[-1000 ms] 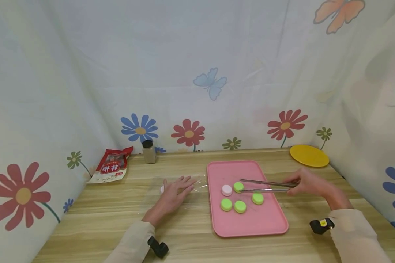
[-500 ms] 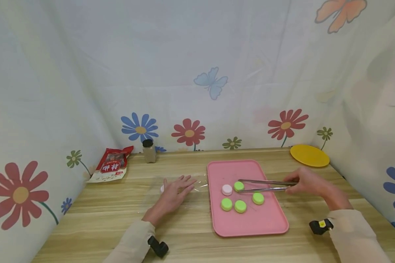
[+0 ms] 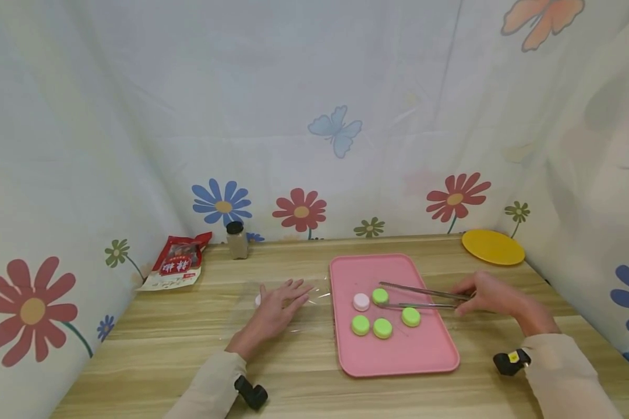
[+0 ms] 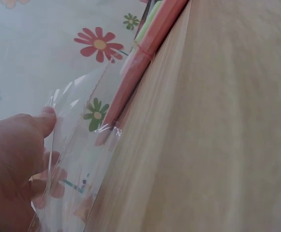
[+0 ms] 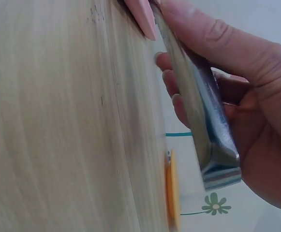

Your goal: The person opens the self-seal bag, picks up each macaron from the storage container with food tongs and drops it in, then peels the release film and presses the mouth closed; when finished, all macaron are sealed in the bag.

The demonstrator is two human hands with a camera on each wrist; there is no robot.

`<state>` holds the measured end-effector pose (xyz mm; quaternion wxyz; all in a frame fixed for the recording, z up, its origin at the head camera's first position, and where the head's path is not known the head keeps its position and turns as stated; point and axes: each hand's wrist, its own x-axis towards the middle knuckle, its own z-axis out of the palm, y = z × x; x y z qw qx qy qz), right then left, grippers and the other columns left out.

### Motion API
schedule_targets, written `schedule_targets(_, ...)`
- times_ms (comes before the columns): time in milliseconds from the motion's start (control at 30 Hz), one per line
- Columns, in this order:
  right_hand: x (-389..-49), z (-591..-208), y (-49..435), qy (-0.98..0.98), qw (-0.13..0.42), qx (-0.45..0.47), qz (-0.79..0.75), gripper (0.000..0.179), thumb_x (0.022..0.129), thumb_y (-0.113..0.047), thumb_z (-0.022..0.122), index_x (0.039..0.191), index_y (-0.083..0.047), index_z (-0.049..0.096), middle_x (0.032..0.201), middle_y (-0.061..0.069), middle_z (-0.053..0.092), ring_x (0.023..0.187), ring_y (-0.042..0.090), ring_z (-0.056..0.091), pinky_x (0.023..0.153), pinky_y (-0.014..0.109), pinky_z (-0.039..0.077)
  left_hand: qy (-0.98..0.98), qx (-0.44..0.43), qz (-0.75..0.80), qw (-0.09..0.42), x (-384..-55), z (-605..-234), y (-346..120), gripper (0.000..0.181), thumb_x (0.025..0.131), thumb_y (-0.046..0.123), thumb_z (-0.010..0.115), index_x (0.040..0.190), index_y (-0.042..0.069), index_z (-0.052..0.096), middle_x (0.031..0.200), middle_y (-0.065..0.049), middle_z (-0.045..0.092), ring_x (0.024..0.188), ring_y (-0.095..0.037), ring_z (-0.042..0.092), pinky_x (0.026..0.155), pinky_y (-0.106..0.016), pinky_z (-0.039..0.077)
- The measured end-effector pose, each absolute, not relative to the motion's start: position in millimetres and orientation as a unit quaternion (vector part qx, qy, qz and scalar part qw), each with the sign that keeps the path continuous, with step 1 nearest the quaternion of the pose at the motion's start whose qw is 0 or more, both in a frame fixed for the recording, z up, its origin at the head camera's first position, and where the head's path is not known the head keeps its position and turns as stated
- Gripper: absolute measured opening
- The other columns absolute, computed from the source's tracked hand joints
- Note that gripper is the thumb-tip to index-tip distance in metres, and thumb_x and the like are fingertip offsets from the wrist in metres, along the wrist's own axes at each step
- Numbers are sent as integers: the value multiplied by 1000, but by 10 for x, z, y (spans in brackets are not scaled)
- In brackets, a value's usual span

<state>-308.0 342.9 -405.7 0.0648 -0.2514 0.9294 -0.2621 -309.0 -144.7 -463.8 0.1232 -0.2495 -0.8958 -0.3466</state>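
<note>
My right hand (image 3: 484, 294) grips metal tongs (image 5: 205, 116) by their closed end, thumb on one side and fingers on the other. The tong arms reach left over the pink tray (image 3: 393, 358), with their tips on either side of a green macaron (image 3: 380, 296). A pale pink macaron (image 3: 361, 302) lies just left of it, and several green ones (image 3: 382, 329) sit nearer the front. My left hand (image 3: 279, 308) holds a clear plastic bag (image 4: 75, 121) on the table; its fingers show through the film in the left wrist view. Another pale pink macaron (image 3: 258, 301) is partly hidden behind that hand.
A yellow plate (image 3: 493, 247) lies at the back right of the wooden table (image 3: 288, 372). At the back left are a jar with a black lid (image 3: 237, 241) and a red and white food packet (image 3: 177, 262). A flower-print curtain (image 3: 293, 116) hangs behind.
My right hand has shifted slightly toward the front, and the tongs have tilted, their far arm now slanting more. The macarons and my left hand have stayed in place.
</note>
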Motion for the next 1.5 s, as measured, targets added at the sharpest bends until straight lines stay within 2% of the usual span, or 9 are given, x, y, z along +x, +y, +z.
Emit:
schedule_targets(167, -3095, -4061, 3445, 923, 84, -267, -264, 41, 76, -28, 88, 108, -4, 77, 89, -2, 70, 76, 13, 55, 67, 26, 50, -894, -254, -349, 122, -3096, -4634, -1456, 34, 102, 27, 59, 134, 17, 66, 142, -14, 56, 139, -42, 40, 101, -81, -8)
schedule_targets(333, -3084, -4069, 3453, 922, 90, -259, -274, 47, 78, -23, 87, 115, 1, 73, 99, 3, 73, 83, 15, 59, 74, 26, 53, -894, -254, -352, 116, -3088, -4623, -1453, 35, 103, 29, 58, 135, 18, 66, 143, -14, 55, 140, -42, 39, 102, -80, -9)
schedule_targets(433, -3077, -4070, 3448, 923, 91, -248, -278, 44, 79, -20, 86, 116, 1, 73, 99, 3, 73, 85, 18, 59, 75, 26, 53, -894, -256, -350, 117, -3088, -4624, -1455, 35, 103, 29, 58, 135, 17, 66, 143, -16, 55, 140, -42, 39, 101, -81, -9)
schedule_targets(567, -3089, -4091, 3448, 923, 77, -254, -278, 37, 82, -21, 84, 113, -1, 75, 95, -1, 73, 82, 16, 59, 74, 26, 54, -895, -257, -344, 123, -3096, -4626, -1455, 34, 103, 28, 59, 134, 18, 67, 142, -16, 55, 139, -43, 40, 100, -83, -8)
schedule_targets(767, -3113, -4142, 3460, 924, 49, -270, -267, 36, 84, -25, 82, 112, -2, 76, 98, 0, 74, 82, 10, 60, 74, 26, 54, -896, -255, -341, 127, -3096, -4622, -1450, 31, 101, 24, 61, 131, 17, 69, 141, -16, 57, 138, -43, 42, 100, -83, -7)
schedule_targets(1100, -3069, -4123, 3435, 917, 21, -269, -293, 29, 87, -19, 79, 110, -1, 76, 96, 0, 75, 79, 10, 58, 70, 25, 52, -893, -256, -350, 123, -3082, -4615, -1448, 32, 101, 25, 61, 131, 15, 69, 141, -15, 57, 139, -43, 40, 100, -82, -9)
schedule_targets(1200, -3044, -4057, 3367, 914, 4, -274, -300, 28, 88, -18, 78, 112, -3, 76, 98, -1, 75, 80, 12, 61, 72, 25, 54, -894, -255, -345, 126, -3085, -4621, -1452, 32, 101, 25, 61, 131, 17, 68, 141, -13, 57, 139, -42, 41, 100, -83, -8)
schedule_targets(1333, -3019, -3950, 3202, 906, -12, -313, -286, 29, 88, -17, 78, 114, -4, 76, 102, 0, 75, 86, 18, 68, 77, 32, 58, -894, -256, -346, 125, -3079, -4603, -1452, 33, 102, 26, 60, 133, 18, 67, 142, -12, 57, 139, -41, 41, 101, -82, -8)
schedule_targets(1500, -2997, -3898, 2943, 893, -25, -353, -277, 29, 88, -17, 79, 113, -3, 76, 101, 3, 76, 84, 12, 68, 73, 30, 58, -896, -253, -345, 120, -3059, -4577, -1445, 34, 103, 30, 58, 134, 20, 66, 143, -9, 56, 140, -40, 40, 103, -80, -9)
